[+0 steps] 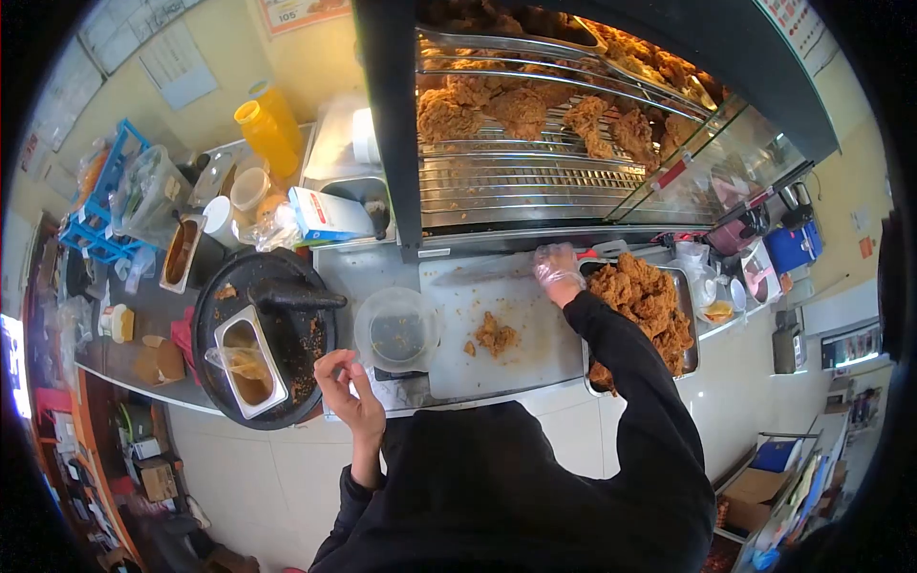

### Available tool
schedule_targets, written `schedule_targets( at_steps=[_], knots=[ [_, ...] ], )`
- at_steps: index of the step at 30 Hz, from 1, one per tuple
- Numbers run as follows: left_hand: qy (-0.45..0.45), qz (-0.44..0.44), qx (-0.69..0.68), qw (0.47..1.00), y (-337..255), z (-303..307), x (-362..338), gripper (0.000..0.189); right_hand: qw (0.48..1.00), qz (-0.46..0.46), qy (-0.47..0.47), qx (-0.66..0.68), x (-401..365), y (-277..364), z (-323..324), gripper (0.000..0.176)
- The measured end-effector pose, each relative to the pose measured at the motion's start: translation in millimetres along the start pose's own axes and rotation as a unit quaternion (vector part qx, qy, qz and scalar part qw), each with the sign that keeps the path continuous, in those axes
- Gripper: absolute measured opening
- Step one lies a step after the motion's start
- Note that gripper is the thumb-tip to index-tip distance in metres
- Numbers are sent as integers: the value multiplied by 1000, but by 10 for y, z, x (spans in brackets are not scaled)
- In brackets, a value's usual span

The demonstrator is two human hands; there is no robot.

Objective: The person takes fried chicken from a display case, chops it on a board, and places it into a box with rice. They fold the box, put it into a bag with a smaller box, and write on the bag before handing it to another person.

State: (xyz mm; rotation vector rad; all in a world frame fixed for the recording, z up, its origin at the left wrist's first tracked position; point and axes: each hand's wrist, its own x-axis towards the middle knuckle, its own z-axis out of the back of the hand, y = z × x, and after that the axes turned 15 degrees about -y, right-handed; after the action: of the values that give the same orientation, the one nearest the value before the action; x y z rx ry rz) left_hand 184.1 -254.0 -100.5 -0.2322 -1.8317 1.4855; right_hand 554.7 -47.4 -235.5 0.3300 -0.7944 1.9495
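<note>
My right hand, in a clear plastic glove, is closed at the handle end of a knife. The blade lies along the far edge of a white cutting board, pointing left; the handle is hidden by my fingers. A small piece of fried chicken sits mid-board among crumbs. My bare left hand is raised near a clear round plastic tub, its fingers loosely bent and apart, holding nothing. Right of the board, a metal tray is heaped with fried chicken, partly behind my right forearm.
A glass-fronted warmer with fried chicken on racks stands behind the board. At left, a black round tray holds a stone pestle and a metal container. Yellow bottles and a blue rack stand farther back.
</note>
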Motion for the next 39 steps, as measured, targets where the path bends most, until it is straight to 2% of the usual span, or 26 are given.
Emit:
schedule_targets(
  at_steps=[3, 4, 6, 8, 10, 11, 13, 15, 16, 17, 20, 22, 23, 26, 29, 31, 34, 35, 37, 39],
  knots=[
    [-2, -4, 18, 1000, 56, 72, -46, 14, 997, 14, 51, 62, -29, 39, -98, 9],
    [1, -2, 24, 1000, 73, 93, -59, 13, 995, 12, 40, 90, -64, 64, -193, 9],
    [2, 13, 20, 1000, 76, 74, -88, 9, 983, -16, -44, 178, -54, 177, -329, 11],
    [14, 15, 25, 999, 70, 40, -100, 6, 979, 1, -33, 203, -49, 231, -335, 14],
    [39, 4, 44, 998, 59, 16, -102, 4, 981, 61, 79, 168, 321, 353, 342, 17],
    [49, -4, 43, 998, 56, -11, -101, 4, 985, 92, 7, 144, 298, 425, 446, 23],
    [70, -20, 42, 996, 45, -97, -103, 5, 988, 94, -32, 118, 303, 514, 557, 25],
    [107, -49, 49, 992, 1, -182, -88, 6, 985, 55, 104, 129, 372, 596, 913, 27],
    [124, -64, 53, 989, -37, -213, -84, 7, 986, 39, 88, 139, 352, 582, 1145, 26],
    [139, -43, 50, 988, -99, -237, -92, 8, 986, 24, 72, 147, 272, 574, 1325, 26],
    [149, -78, 26, 985, -94, -297, -131, 12, 968, -61, 34, 242, 14, 519, 1942, 25],
    [194, -54, -24, 979, -56, -344, -185, 21, 966, -87, 24, 241, -260, 594, 2293, 26],
    [215, -42, -49, 974, -31, -382, -219, 25, 958, -122, 51, 255, -404, 640, 2338, 27],
    [378, 3, -40, 925, 0, -660, -261, 40, 930, -211, 117, 276, -866, 816, 2308, 29],
    [454, -93, 26, 886, 330, -987, -414, 49, 926, -234, 143, 259, -1083, 925, 2210, 32],
    [484, -135, 74, 861, 525, -1117, -489, 52, 927, -220, 165, 256, -1020, 922, 2272, 33],
    [533, -163, 157, 815, 770, -1181, -675, 54, 924, -211, 127, 293, -1056, 963, 2275, 37],
    [549, -167, 186, 798, 838, -1192, -723, 54, 926, -209, 157, 274, -1051, 978, 2296, 39],
    [539, -182, 197, 798, 821, -1206, -733, 53, 927, -200, 216, 234, -993, 996, 2340, 42],
    [535, -192, 203, 798, 831, -1253, -721, 52, 907, -225, 270, 233, -951, 1018, 2294, 44]
  ],
)
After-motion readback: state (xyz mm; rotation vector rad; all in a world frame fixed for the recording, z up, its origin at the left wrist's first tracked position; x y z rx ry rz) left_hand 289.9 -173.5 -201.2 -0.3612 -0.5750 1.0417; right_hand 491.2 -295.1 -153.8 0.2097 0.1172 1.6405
